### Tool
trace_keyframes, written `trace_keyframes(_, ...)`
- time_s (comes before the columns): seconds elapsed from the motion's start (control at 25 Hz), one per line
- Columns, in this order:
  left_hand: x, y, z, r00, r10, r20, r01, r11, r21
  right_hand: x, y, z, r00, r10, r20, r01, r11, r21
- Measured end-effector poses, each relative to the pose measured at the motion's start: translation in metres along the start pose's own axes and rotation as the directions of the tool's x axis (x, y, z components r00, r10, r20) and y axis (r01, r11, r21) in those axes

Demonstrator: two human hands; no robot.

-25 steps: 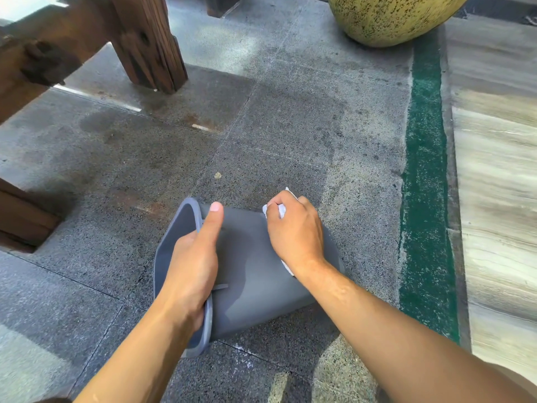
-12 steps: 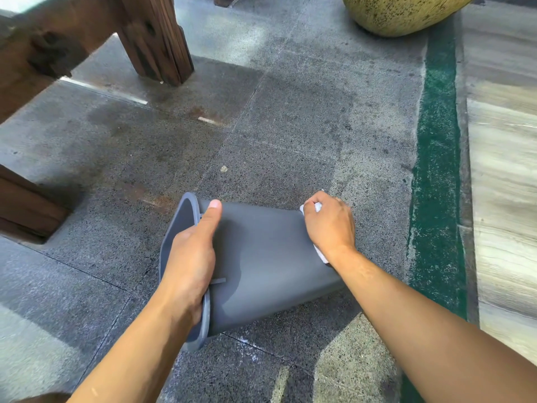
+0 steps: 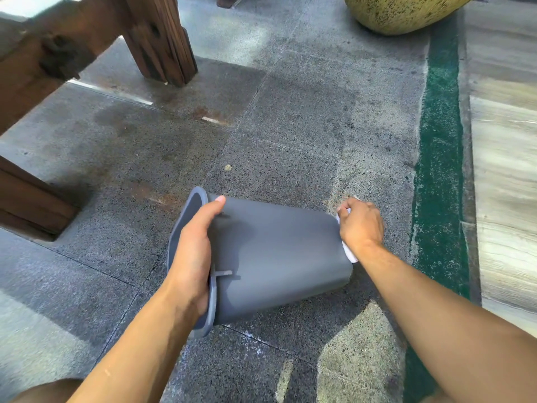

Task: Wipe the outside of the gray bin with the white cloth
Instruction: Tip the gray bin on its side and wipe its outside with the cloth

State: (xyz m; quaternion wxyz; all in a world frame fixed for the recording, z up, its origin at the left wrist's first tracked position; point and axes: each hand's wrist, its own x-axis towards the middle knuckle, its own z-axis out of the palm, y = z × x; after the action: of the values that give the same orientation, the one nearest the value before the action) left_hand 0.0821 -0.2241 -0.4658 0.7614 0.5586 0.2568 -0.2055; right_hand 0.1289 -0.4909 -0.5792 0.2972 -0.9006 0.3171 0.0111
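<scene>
Gray bin [image 3: 276, 257] — lying on its side on the stone floor [image 3: 290, 112], open mouth to the left, closed base to the right, one broad side wall facing up. Left hand [image 3: 194, 251]: clamped over the rim at the mouth, thumb laid along the upper wall, steadying the bin. Right hand [image 3: 360, 225]: curled around the white cloth [image 3: 348, 254] and pressed to the bin at its base end; only small edges of cloth show above and below the hand. Step in hand, by judgement: wiping at the base edge of the upward wall. To do it well, keep the cloth flat under the palm, not bunched in the fingers, run overlapping strokes the full length from base to rim, and hold the rim firmly so the bin neither slides nor rolls; the bin will likely need turning to bring the floor-side wall and the base face within reach. Position — the bin lies between the two hands, one at each end. Nearby: wooden post [image 3: 159, 39], well apart; green strip [image 3: 438, 141] to the right.
</scene>
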Motion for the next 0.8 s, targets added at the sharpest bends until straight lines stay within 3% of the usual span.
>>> trace_keyframes(0.16,0.001,0.015,-0.010,1.000,-0.024,0.010,0.025,0.995,-0.101,-0.001,-0.006,-0.011,0.999,-0.034,-0.014,0.034,0.999,-0.008)
trace_keyframes(0.28,0.004,0.015,-0.013,0.995,-0.098,0.028,0.101,0.985,-0.140,-0.007,-0.043,-0.025,0.989,-0.124,-0.086,0.134,0.984,0.120)
trace_keyframes(0.52,0.008,0.008,-0.009,0.955,-0.257,0.146,0.264,0.964,-0.024,-0.048,-0.092,-0.042,0.947,-0.319,-0.029,0.313,0.901,0.302)
trace_keyframes(0.8,0.004,-0.006,0.002,0.928,-0.164,0.335,0.218,0.967,-0.131,-0.076,-0.120,-0.046,0.928,-0.365,0.070,0.280,0.812,0.512)
